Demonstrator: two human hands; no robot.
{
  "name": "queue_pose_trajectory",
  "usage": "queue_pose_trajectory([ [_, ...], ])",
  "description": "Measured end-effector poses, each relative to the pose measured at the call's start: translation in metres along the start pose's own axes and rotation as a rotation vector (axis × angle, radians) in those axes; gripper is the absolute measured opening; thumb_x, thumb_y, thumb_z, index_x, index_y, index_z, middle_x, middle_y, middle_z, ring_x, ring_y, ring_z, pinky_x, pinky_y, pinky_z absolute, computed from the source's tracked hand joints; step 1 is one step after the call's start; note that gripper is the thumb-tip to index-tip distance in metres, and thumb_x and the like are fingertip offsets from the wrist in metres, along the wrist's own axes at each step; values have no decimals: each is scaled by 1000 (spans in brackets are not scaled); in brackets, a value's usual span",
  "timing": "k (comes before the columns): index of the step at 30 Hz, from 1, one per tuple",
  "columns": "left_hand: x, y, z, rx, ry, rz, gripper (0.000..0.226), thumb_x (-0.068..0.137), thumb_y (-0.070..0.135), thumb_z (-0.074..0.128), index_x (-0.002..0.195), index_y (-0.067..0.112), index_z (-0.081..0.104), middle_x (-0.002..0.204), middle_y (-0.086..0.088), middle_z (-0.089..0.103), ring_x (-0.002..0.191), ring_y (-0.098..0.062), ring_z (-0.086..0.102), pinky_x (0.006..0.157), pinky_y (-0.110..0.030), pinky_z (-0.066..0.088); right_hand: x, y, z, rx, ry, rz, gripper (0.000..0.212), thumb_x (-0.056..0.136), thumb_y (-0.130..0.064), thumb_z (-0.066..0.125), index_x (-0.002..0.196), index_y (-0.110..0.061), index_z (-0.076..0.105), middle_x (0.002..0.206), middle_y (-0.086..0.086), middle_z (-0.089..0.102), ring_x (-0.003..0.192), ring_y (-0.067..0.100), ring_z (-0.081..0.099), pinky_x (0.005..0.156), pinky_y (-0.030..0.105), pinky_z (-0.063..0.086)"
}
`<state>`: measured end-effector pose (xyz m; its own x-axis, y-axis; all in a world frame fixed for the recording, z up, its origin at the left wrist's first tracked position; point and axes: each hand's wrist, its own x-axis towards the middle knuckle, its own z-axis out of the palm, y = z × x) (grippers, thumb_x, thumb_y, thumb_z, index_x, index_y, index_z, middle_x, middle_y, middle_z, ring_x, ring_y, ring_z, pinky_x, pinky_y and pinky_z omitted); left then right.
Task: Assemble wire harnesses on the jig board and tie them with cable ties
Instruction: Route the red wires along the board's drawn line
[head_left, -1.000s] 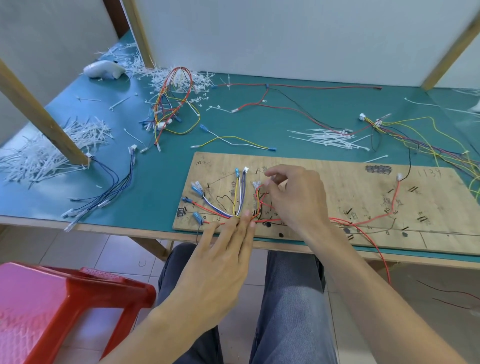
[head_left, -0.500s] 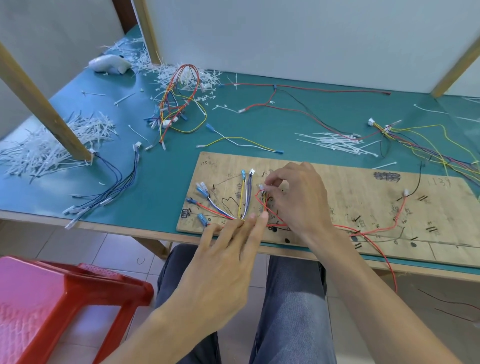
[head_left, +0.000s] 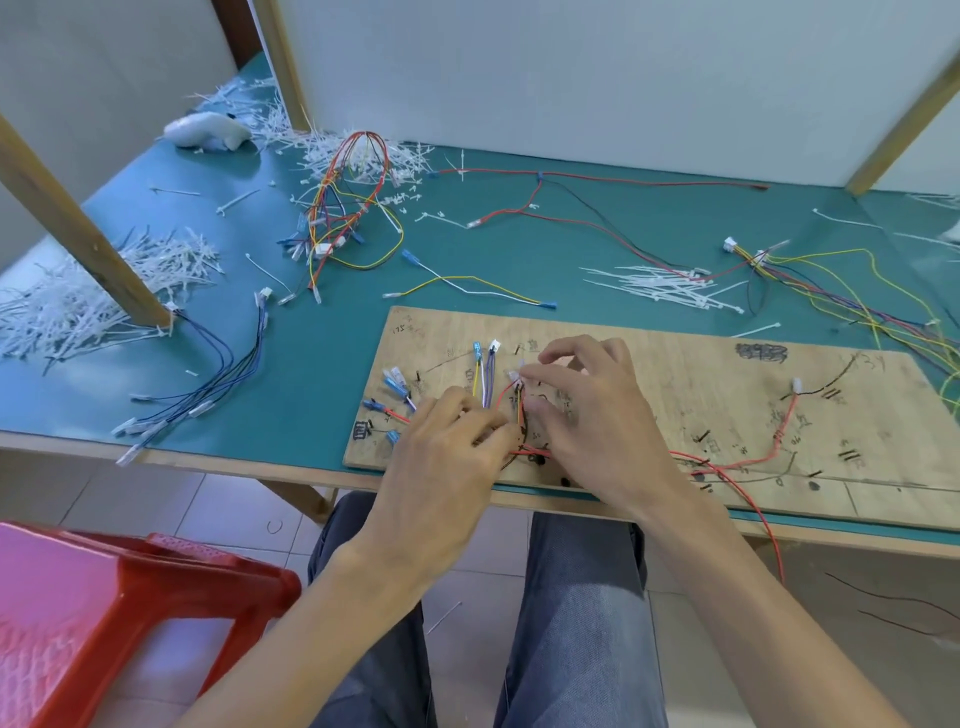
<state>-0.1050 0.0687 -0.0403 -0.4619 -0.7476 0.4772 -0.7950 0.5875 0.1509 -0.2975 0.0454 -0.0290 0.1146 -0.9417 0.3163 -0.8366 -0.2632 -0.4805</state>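
Observation:
A wooden jig board (head_left: 649, 395) lies on the green table near its front edge. Coloured wires with blue and white terminals fan out over the board's left part, meeting in a wire bundle (head_left: 485, 389). My left hand (head_left: 447, 467) has its fingers curled over that bundle where the wires join. My right hand (head_left: 592, 410) pinches a small white connector (head_left: 514, 375) between thumb and forefinger, its red and yellow wires running down under the fingers. A red wire (head_left: 779, 441) runs right across the board to another white connector (head_left: 796, 385).
Loose white cable ties (head_left: 660, 283) lie behind the board; a bigger heap (head_left: 78, 301) is at the left by a wooden post (head_left: 78, 218). Spare harnesses (head_left: 348, 208) and wires (head_left: 841, 291) lie on the table. A red stool (head_left: 104, 613) stands at the lower left.
My left hand's fingers were straight on the board's edge; now they are curled over the wire bundle, farther up the board. My right hand stays at the white connector.

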Motion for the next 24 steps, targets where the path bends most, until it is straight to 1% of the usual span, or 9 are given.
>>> queue_pose_trajectory([
  [1, -2, -1, 0, -18, 15, -1, 18, 86, 6, 83, 101, 13, 75, 95, 3, 73, 95, -26, 60, 77, -38, 50, -10, 1, -5, 16, 8, 5, 24, 98, -34, 71, 122, -29, 73, 121, -13, 54, 108, 15, 45, 87, 29, 47],
  [3, -5, -2, 1, -46, 29, 0, 17, 87, 10, 84, 102, 12, 77, 92, 2, 75, 98, -26, 65, 77, -39, 54, -32, 4, -17, -5, -15, 22, 29, 100, -51, 63, 123, -34, 66, 119, -15, 51, 110, 11, 51, 80, 30, 49],
  [6, -6, 0, 2, -75, 25, 10, 26, 83, 9, 87, 107, 10, 79, 96, 0, 77, 100, -23, 70, 78, -38, 59, -56, 8, -36, -129, -103, -6, 34, 99, -64, 53, 114, -36, 66, 108, -21, 58, 97, 7, 59, 71, 30, 51],
  [8, -6, 1, 3, -72, 15, 17, 25, 86, 9, 85, 110, 10, 78, 98, -1, 76, 98, -23, 70, 79, -38, 59, -64, 11, -42, -182, -115, -72, 27, 99, -55, 60, 104, -32, 73, 107, -18, 63, 93, 14, 60, 70, 34, 51],
  [12, -7, 3, 3, -70, -14, 16, 27, 88, 8, 83, 114, 10, 77, 104, -5, 74, 98, -24, 69, 80, -40, 59, -68, 12, -42, -169, -22, -148, 8, 94, -29, 75, 95, -24, 80, 117, -7, 68, 81, 20, 55, 69, 38, 52],
  [14, -9, 4, 2, -55, -24, 17, 28, 89, 8, 83, 116, 10, 77, 108, -6, 74, 101, -24, 69, 82, -40, 60, -71, 12, -40, -152, 10, -175, 4, 94, -23, 78, 96, -22, 81, 120, -5, 68, 81, 22, 52, 70, 40, 50],
  [17, -11, 5, 1, -47, -18, 28, 19, 95, 12, 77, 113, 9, 79, 109, -6, 75, 106, -26, 68, 85, -43, 59, -75, 13, -39, -173, 50, -176, 6, 94, -20, 80, 98, -23, 81, 119, -5, 68, 86, 24, 49, 72, 42, 46],
  [21, -16, 8, 1, -10, -6, 41, 23, 101, 25, 66, 117, 13, 79, 115, -2, 77, 124, -26, 63, 100, -44, 52, -80, 8, -45, -215, 98, -182, 2, 93, -19, 80, 95, -21, 81, 105, -2, 66, 85, 22, 45, 67, 42, 44],
  [24, -20, 9, 3, 35, -8, 48, 28, 104, 28, 60, 120, 15, 78, 123, 0, 76, 126, -25, 62, 103, -43, 50, -84, 5, -55, -275, 114, -155, 11, 99, -24, 75, 89, -24, 80, 82, -5, 62, 73, 20, 53, 52, 35, 45],
])
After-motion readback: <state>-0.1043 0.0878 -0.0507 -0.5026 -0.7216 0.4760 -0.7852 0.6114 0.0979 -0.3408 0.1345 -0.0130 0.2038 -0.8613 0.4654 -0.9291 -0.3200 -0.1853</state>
